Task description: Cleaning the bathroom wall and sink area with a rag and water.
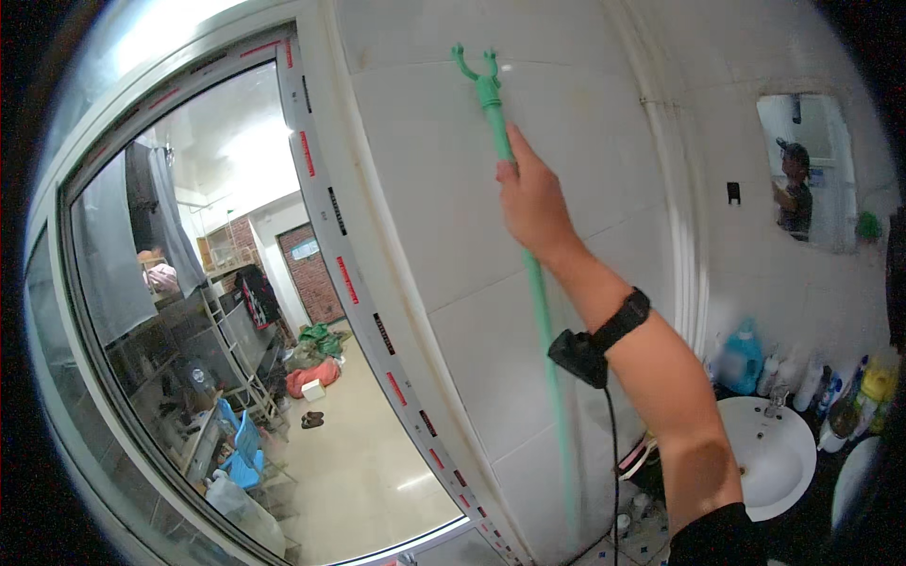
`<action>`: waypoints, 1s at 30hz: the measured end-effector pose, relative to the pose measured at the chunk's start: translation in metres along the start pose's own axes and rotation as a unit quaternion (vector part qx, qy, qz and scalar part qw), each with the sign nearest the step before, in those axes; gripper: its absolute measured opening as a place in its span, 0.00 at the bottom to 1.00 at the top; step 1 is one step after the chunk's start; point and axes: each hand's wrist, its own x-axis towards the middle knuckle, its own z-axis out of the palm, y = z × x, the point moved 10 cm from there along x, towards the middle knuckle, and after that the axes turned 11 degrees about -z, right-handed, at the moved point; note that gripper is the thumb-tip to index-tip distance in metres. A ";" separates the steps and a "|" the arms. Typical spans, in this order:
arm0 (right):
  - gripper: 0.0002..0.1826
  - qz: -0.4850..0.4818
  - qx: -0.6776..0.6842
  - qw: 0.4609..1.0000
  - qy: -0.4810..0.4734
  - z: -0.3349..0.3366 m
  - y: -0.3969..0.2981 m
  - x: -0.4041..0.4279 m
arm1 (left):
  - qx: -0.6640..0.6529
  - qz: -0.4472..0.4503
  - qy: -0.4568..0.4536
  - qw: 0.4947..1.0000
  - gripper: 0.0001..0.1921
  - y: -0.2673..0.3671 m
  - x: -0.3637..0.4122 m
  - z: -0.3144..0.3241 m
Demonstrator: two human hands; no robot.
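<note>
My right hand [536,201] grips a green clothes pole [539,283] below its forked head [483,74]. Two small prongs on the fork point upward, in front of the pale tiled wall [417,184]. From there the pole runs down along the wall, and its lower end is blurred near the floor. Around my right forearm sits a black strap [626,318] with a dark block [579,357], from which a black cable [614,453] hangs. My left hand is out of view.
At left a framed glass panel [318,191] shows a room with a ladder [233,347] and a blue chair [244,449]. To the right are a white washbasin [775,460], a blue bottle [743,357], a wall mirror [832,177] reflecting a person, and vertical pipes [683,262].
</note>
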 end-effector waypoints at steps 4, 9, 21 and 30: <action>0.25 -0.057 -0.042 0.994 0.081 0.004 0.001 -0.002 | -0.039 -0.013 -0.008 0.999 0.16 -0.012 -0.006 0.010; 0.27 0.073 0.007 0.996 -0.044 0.019 0.001 -0.014 | 0.028 0.056 0.036 0.997 0.15 -0.055 0.028 -0.014; 0.31 0.101 0.006 0.987 -0.129 0.007 0.015 -0.052 | -0.025 -0.056 -0.052 0.997 0.15 0.007 -0.017 0.091; 0.35 -0.081 -0.135 0.947 -0.280 -0.014 -0.077 -0.156 | 0.101 0.091 -0.279 0.950 0.27 0.192 -0.112 0.214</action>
